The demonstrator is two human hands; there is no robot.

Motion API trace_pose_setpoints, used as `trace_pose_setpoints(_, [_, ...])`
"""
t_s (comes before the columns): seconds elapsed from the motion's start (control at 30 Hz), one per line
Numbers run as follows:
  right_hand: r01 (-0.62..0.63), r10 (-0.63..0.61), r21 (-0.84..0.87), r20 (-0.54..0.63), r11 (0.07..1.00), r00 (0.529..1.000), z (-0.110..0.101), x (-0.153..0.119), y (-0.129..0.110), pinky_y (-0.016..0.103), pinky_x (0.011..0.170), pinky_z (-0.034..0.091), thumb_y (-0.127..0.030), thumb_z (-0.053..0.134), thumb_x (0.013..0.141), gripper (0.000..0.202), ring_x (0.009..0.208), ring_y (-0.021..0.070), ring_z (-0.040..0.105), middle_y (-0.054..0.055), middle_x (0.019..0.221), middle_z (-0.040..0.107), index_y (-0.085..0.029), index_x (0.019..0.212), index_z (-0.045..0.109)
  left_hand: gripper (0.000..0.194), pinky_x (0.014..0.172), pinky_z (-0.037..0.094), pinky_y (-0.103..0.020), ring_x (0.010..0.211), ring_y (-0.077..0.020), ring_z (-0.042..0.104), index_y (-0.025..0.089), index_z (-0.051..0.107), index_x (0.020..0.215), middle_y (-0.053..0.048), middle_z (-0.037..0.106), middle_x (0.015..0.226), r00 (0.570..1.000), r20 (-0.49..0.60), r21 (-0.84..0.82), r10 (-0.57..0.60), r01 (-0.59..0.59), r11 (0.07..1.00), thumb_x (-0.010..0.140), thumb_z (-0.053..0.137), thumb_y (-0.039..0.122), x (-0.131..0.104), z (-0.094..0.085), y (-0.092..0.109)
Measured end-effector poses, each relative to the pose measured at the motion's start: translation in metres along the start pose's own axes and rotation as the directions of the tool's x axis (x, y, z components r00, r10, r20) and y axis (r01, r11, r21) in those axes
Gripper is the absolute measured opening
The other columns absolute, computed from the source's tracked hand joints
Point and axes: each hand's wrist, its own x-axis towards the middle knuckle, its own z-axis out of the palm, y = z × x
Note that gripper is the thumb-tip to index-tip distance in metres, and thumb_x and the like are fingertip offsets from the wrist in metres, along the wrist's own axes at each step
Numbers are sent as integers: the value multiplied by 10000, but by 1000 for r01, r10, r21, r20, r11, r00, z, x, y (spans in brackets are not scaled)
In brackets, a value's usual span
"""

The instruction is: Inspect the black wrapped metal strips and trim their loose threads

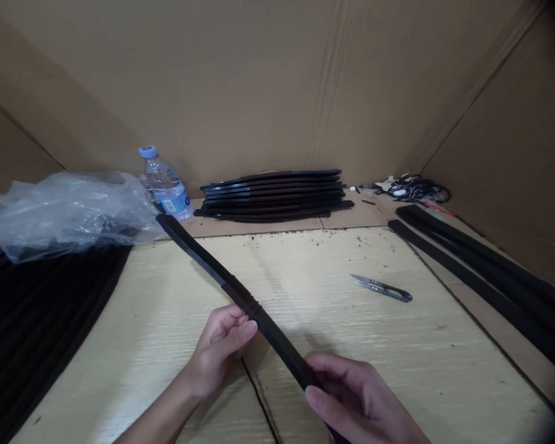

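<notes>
A long, slightly curved black strip (203,262) slants across the middle of the view, raised over the pale table. My left hand (224,342) is closed on it near its middle, thumb on top, just beside some ridges or wraps. Lower down, my right hand (351,394) grips the same strip between thumb and fingers. A thin black cord (259,398) hangs from below my left hand to the bottom edge; where its upper end goes is hidden. On the table to the right lies a pair of thread snips (383,288).
A stack of black strips (272,194) lies at the back by the cardboard wall (240,80). Left of it stand a water bottle (169,185) and a clear plastic bag (69,209) over dark strips (50,308). Longer black strips (481,277) and tangled cords (420,188) are at right.
</notes>
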Motion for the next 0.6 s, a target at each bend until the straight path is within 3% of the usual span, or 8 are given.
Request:
trace_pose_setpoints(0.1, [45,-45,-13,36,999,998,-2,3,2,280,663,452,-481,699,706,364,763,188,590,43,789,643,-167,880,639,211,551,340,-208,578,-98,435,131,661,880,-16,553,686,999,31,15,13,-13,1000,786,641,318,0,4,2])
trace_pose_setpoints(0.2, [32,-32,13,55,999,998,-4,4,2,232,569,431,-430,718,715,335,640,116,547,-7,736,582,-167,865,573,181,638,375,-220,675,-122,497,141,662,884,-29,585,749,998,61,74,11,-16,997,811,619,302,1,6,4])
trace_pose_setpoints(0.4, [-49,45,78,58,996,997,-2,1,1,195,498,418,-455,720,716,399,565,72,583,-42,760,546,-178,832,458,284,455,216,-183,471,-47,282,121,599,666,36,438,554,999,-42,227,11,-1,974,795,635,372,0,5,1])
trace_pose_setpoints(0.6, [-63,55,106,74,992,996,-3,1,8,196,470,392,-485,704,723,435,532,93,622,-45,726,563,-198,806,388,328,445,191,-192,470,-55,267,120,588,628,38,408,519,999,-51,308,19,-3,951,793,625,401,0,7,4])
